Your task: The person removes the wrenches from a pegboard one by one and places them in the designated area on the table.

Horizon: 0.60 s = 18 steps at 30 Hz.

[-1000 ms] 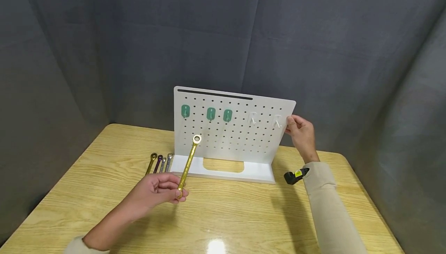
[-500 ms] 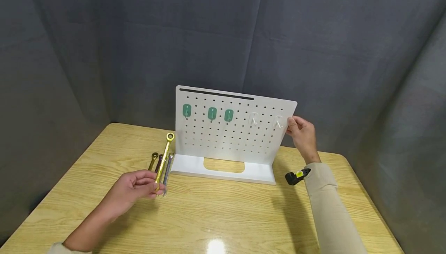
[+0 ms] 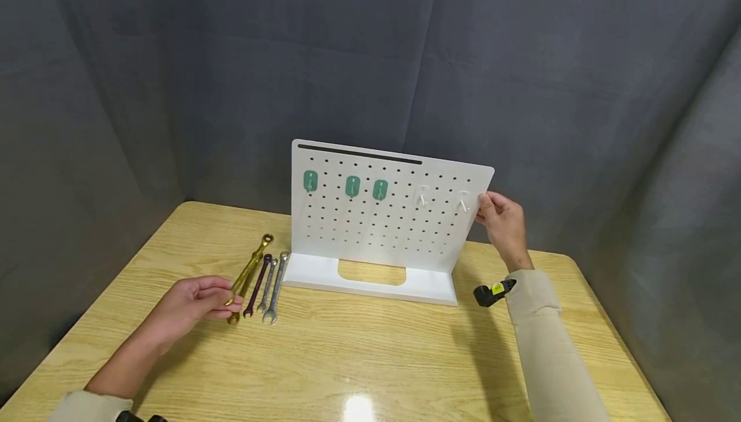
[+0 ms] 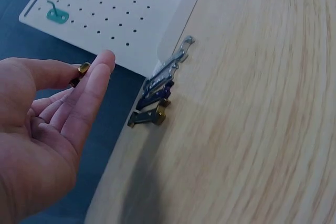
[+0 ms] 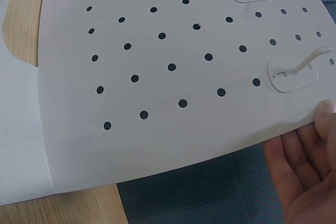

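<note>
Between thumb and fingers, my left hand (image 3: 193, 306) pinches a gold wrench (image 3: 250, 269) by its lower end, the ring end pointing up and away. Beneath it in the head view lies another gold wrench (image 3: 233, 319), partly hidden. To its right lie a purple wrench (image 3: 257, 285) and two silver wrenches (image 3: 276, 288), side by side. My right hand (image 3: 502, 226) grips the right edge of a white pegboard (image 3: 382, 226), thumb on the front. Three green hooks (image 3: 352, 186) and two white hooks (image 3: 463, 201) are on the board.
The pegboard stands upright on a white base (image 3: 370, 290) with a cutout, on a wooden table (image 3: 376, 351). A dark grey curtain (image 3: 359, 55) hangs behind the table and at both sides. Straps with small black devices (image 3: 489, 294) are at the wrists.
My left hand has moved left with the gold wrench, from in front of the pegboard to over the row of wrenches, and the wrench is lower. My right hand stays on the board's edge.
</note>
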### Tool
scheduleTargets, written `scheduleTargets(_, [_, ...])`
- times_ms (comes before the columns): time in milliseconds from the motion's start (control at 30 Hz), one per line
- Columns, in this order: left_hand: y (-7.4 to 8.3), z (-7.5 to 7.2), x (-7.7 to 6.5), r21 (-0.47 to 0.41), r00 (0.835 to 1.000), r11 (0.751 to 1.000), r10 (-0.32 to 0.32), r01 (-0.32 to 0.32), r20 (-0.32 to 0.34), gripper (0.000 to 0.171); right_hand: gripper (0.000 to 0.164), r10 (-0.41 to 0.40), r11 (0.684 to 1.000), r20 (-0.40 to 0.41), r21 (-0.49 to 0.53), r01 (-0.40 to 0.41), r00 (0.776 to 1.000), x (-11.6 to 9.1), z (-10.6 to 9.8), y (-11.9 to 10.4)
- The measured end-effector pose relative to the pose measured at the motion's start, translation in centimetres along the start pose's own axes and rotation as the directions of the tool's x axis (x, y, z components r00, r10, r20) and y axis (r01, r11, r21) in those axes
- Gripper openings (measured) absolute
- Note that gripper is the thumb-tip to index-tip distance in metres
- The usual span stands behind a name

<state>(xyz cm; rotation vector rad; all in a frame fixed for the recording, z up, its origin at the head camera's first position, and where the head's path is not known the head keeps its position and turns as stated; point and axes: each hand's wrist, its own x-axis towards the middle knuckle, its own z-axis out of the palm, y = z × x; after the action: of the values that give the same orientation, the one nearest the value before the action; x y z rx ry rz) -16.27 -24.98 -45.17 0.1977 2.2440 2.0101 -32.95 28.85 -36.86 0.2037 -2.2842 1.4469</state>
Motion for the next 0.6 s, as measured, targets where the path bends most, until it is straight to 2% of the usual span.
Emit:
scheduleTargets(167, [-0.8,-0.8,0.1,-0.091,1.0,0.996,-0.008,0.008,0.001,0.04,0.04,-0.006,1.0,0.004,0.005,0.006,1.0,-0.1,-0.2,-0.1])
scheduleTargets(400, [-1.8,-1.9,-0.2,-0.166,0.999,0.985,0.037,-0.038,-0.012,0.037,0.041,-0.008,1.0,-0.001,0.007,0.008,1.0,-0.1,-0.1,-0.1])
scheduleTargets(600, [-2.2,-2.5,-0.8,-0.17,0.995,0.984,0.045,-0.059,-0.084,0.037,0.039,-0.005,1.0,0.0,0.015,0.005,1.0,-0.1,-0.1,-0.1])
